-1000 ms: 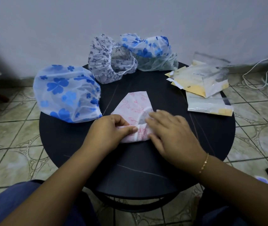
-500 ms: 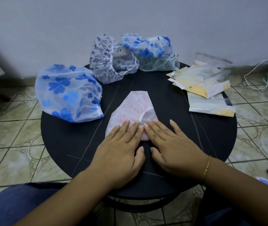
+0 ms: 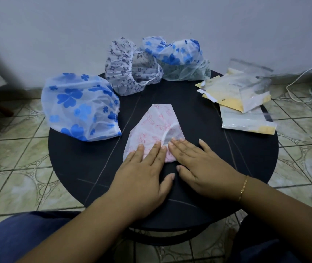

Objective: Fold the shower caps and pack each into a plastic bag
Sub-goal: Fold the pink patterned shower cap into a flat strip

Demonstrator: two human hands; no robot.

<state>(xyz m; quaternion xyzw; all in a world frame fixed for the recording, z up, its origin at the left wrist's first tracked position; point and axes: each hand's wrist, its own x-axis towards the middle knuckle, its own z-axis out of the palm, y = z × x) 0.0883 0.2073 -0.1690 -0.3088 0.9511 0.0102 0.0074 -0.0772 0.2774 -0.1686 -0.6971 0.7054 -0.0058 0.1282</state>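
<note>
A folded pink-patterned shower cap (image 3: pixel 156 126) lies flat in the middle of the round black table (image 3: pixel 227 158). My left hand (image 3: pixel 143 177) and my right hand (image 3: pixel 198 166) press side by side on its near end, fingers straight and flat. Three unfolded caps stand around it: a blue-flowered cap (image 3: pixel 79 107) at the left, a grey-patterned cap (image 3: pixel 128 67) at the back, and another blue-flowered cap (image 3: pixel 178 57) behind it. A pile of clear and yellow plastic bags (image 3: pixel 242 95) lies at the right of the table.
The table stands against a pale wall on a tiled floor (image 3: pixel 18 168). A white cable (image 3: pixel 301 86) runs along the floor at the right. My blue-clad knees (image 3: pixel 18 240) are under the near edge.
One second ago my left hand pinched the cap's near end while folding it. Both hands now lie flat on the cap, pressing it down.
</note>
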